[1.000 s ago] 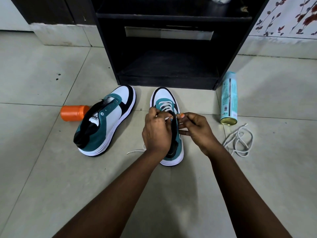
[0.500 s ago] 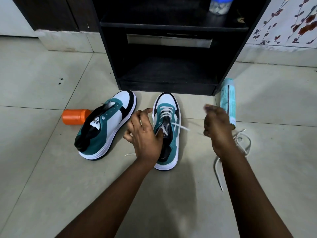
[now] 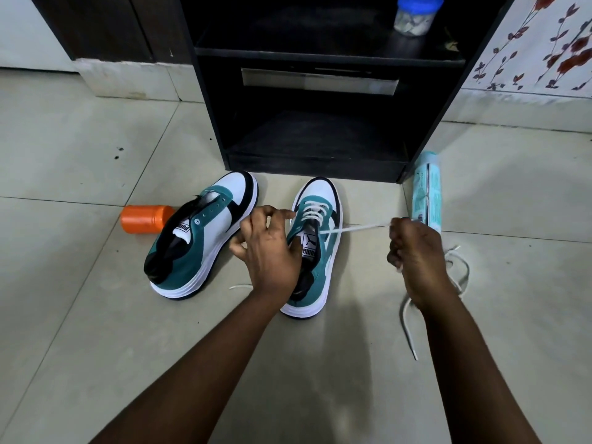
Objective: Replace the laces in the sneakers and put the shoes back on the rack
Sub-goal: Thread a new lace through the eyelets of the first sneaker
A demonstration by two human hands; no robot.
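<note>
Two teal, white and black sneakers stand on the tiled floor in front of the black rack (image 3: 320, 161). The left sneaker (image 3: 205, 232) has empty eyelets. The right sneaker (image 3: 317, 238) carries a white lace (image 3: 352, 228) through its front eyelets. My left hand (image 3: 269, 248) grips the right sneaker's left side near the tongue. My right hand (image 3: 416, 251) holds the lace, stretched taut to the right of the shoe; its free end trails down past my wrist. The lace's other end lies on the floor left of the shoe.
An orange bottle (image 3: 144, 218) lies left of the sneakers. A pale teal spray can (image 3: 427, 190) lies right of the rack. A second white lace (image 3: 459, 267) is coiled on the floor behind my right hand. A blue-lidded jar (image 3: 415, 16) stands on the rack's upper shelf.
My right hand has pulled the lace out of the eyelet and away to the right until it is taut. My left hand shifted from the eyelets to the shoe's left side.
</note>
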